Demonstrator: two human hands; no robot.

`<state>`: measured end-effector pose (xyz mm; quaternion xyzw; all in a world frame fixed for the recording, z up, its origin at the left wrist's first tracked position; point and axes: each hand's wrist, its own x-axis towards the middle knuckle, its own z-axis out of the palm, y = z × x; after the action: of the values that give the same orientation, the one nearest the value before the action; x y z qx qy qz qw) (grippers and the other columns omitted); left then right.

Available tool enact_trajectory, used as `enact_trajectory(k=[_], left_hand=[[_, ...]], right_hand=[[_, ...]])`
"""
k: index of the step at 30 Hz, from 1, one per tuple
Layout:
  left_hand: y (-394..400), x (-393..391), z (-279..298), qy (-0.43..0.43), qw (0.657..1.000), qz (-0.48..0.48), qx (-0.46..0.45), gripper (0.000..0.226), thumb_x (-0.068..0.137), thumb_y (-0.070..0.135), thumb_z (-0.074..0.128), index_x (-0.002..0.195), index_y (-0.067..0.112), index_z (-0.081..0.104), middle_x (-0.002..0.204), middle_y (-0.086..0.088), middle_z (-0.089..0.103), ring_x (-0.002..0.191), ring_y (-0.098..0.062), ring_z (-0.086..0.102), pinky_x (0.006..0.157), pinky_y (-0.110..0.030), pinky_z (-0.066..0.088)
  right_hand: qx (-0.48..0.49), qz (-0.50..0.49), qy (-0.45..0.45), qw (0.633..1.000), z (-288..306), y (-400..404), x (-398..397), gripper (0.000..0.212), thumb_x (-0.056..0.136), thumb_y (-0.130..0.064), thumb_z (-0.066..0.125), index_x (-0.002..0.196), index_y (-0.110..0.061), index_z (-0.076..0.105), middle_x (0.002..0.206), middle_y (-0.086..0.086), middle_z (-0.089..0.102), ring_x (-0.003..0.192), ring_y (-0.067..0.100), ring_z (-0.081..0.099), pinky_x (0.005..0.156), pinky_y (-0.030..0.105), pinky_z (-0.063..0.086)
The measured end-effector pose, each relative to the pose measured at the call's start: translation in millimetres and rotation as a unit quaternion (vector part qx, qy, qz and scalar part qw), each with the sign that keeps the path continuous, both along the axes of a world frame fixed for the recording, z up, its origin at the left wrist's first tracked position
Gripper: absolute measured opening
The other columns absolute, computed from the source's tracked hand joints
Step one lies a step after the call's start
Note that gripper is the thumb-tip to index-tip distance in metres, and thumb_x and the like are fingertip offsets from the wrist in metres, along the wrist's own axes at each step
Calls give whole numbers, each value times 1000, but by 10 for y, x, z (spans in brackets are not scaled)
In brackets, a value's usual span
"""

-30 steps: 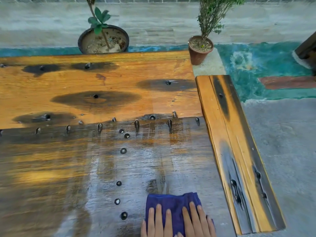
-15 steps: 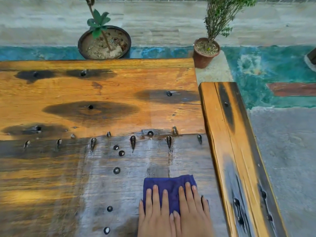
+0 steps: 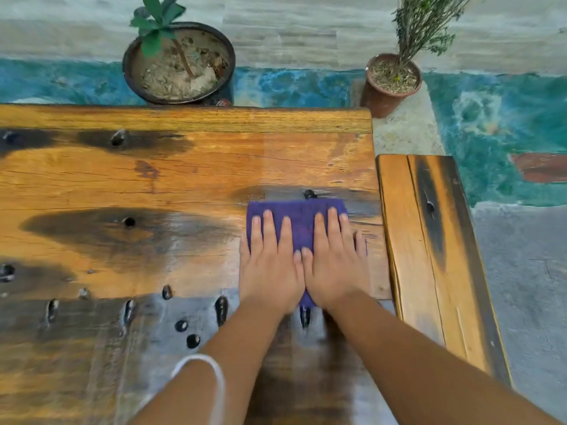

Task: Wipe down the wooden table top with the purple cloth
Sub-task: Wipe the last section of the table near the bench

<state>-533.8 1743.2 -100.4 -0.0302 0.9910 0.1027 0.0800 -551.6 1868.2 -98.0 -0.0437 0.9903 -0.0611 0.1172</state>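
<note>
The purple cloth (image 3: 299, 214) lies flat on the wooden table top (image 3: 153, 179), near its right edge and about halfway to the far side. My left hand (image 3: 270, 265) and my right hand (image 3: 334, 262) press on it side by side, fingers straight and pointing away from me. Most of the cloth is hidden under the two palms; only its far strip and a small tip near the wrists show. The wood behind the hands, toward me, looks wet and shiny.
A wooden bench (image 3: 429, 256) runs along the table's right side. Two potted plants stand on the floor beyond the far edge: a large dark pot (image 3: 179, 64) and a small brown pot (image 3: 391, 84). Dark metal studs (image 3: 221, 305) stick out of the table top.
Both hands have pushed the cloth away from me, from the table's near part across the row of studs onto the orange plank. A wet streak trails behind.
</note>
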Motion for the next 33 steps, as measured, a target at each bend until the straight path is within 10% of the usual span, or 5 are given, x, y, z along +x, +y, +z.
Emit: enact_trajectory(k=[17,33], left_hand=[[-279,-2634,-34,71,997,24,-31,61,96,45,22,153,24,21,162,-10,16,149,-30,4,118,-50,11],[410,-112,92,27,998,-56,-14,63,96,42,21,155,20,15,163,-14,6,149,-33,2,118,-51,11]], right_hand=[[-13,22,113,993,-16,-279,-2699,61,94,-51,24,145,-19,35,154,5,33,146,25,15,115,51,15],[-10,23,42,999,81,487,-83,67,95,-47,26,155,-18,13,163,7,9,149,24,3,117,45,13]])
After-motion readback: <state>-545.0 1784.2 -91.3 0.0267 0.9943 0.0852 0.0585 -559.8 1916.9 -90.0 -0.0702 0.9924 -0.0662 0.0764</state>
